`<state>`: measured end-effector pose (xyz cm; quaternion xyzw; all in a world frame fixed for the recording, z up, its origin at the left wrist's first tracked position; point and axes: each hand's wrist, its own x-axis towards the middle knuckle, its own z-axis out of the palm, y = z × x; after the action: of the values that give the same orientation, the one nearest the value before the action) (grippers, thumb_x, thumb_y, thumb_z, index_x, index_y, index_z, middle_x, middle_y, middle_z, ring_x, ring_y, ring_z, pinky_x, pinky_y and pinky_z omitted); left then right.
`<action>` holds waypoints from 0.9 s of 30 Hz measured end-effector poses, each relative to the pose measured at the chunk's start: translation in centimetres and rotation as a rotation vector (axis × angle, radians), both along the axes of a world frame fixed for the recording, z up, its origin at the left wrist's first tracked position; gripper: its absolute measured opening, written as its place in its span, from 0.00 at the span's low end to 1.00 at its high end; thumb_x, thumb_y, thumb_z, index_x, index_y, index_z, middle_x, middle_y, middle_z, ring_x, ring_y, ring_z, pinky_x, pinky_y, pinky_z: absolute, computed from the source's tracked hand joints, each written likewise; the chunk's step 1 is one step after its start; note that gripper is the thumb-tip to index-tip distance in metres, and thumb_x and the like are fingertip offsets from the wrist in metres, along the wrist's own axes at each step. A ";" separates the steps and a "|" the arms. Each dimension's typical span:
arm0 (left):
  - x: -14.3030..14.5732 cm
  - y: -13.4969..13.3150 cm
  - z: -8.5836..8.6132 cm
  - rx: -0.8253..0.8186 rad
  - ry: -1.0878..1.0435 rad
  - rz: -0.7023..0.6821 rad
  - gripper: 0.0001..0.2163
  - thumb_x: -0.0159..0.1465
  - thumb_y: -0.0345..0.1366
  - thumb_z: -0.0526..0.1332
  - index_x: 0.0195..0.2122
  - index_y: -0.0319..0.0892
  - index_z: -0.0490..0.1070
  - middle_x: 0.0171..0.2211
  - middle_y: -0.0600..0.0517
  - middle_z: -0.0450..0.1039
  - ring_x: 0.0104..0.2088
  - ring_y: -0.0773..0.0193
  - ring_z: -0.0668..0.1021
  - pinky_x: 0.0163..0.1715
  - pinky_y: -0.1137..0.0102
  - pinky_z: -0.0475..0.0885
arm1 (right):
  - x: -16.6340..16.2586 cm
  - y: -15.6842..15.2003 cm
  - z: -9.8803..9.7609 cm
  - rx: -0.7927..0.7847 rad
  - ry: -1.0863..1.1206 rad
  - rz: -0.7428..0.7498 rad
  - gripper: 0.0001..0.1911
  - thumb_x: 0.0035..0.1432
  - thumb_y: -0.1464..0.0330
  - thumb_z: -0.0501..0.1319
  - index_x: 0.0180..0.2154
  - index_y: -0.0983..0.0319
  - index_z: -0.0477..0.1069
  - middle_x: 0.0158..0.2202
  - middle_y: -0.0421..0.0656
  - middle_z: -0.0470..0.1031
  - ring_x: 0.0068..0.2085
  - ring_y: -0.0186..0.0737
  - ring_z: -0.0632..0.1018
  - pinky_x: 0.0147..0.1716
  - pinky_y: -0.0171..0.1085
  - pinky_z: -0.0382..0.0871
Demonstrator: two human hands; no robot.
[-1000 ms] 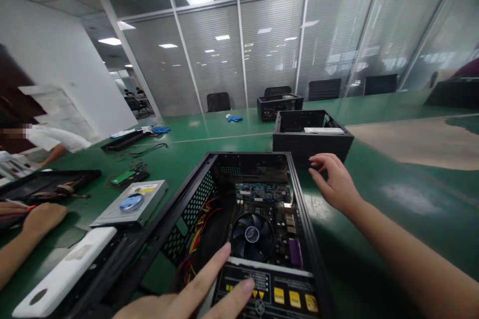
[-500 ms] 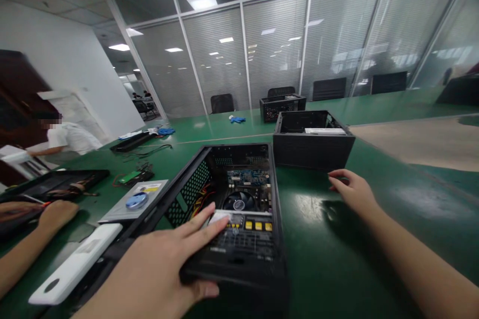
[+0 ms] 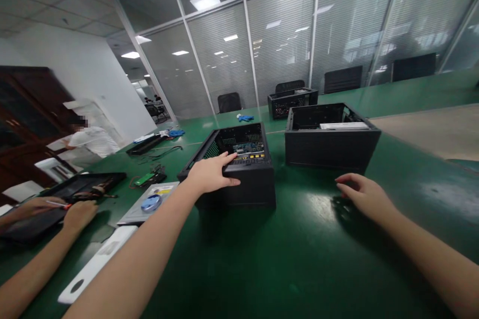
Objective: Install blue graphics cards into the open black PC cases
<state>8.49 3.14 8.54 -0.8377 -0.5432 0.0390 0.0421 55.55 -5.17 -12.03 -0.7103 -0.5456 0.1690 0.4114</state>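
An open black computer case (image 3: 239,187) stands on the green table (image 3: 284,259) ahead of me, with its circuit board showing inside. My left hand (image 3: 211,173) is stretched out and rests on the case's near top edge, fingers lying over the rim and thumb on the front wall. My right hand (image 3: 361,195) hovers palm down just above the table to the right of the case, fingers loosely curled and holding nothing.
A second open black case (image 3: 331,140) stands behind on the right, a third (image 3: 292,102) farther back. At left lie an optical drive (image 3: 147,204), a white panel (image 3: 99,261) and another person's hands (image 3: 77,214) at a black tray. A person in white stands far left.
The case now stands farther from me across the table, and my left arm has stretched out with it. My right hand dropped from the case's side to just above the table.
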 end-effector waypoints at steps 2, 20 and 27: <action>0.9 2.7 -0.3 0.016 -0.011 -0.012 0.51 0.67 0.71 0.66 0.86 0.55 0.55 0.86 0.50 0.54 0.81 0.39 0.71 0.78 0.46 0.72 | -0.3 -0.1 0.1 -0.012 -0.007 0.010 0.29 0.55 0.42 0.65 0.45 0.56 0.86 0.36 0.49 0.86 0.37 0.59 0.84 0.40 0.56 0.75; 6.5 19.4 -0.9 0.001 -0.062 0.198 0.57 0.59 0.75 0.71 0.85 0.60 0.57 0.81 0.42 0.67 0.77 0.29 0.73 0.76 0.41 0.72 | -0.1 -1.2 0.3 -0.110 0.024 0.060 0.27 0.59 0.44 0.65 0.49 0.56 0.83 0.35 0.46 0.86 0.37 0.56 0.87 0.40 0.52 0.78; 6.0 19.8 -1.5 0.026 -0.087 0.180 0.57 0.59 0.76 0.69 0.85 0.59 0.57 0.80 0.43 0.69 0.77 0.34 0.74 0.77 0.45 0.72 | -0.1 -1.1 1.0 -0.175 0.021 0.101 0.28 0.61 0.43 0.65 0.49 0.56 0.83 0.34 0.46 0.86 0.36 0.55 0.86 0.40 0.51 0.77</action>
<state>14.54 22.94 7.03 -0.7857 -0.6181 -0.0011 0.0257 55.50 -6.30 -11.08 -0.7133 -0.5593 0.2440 0.3446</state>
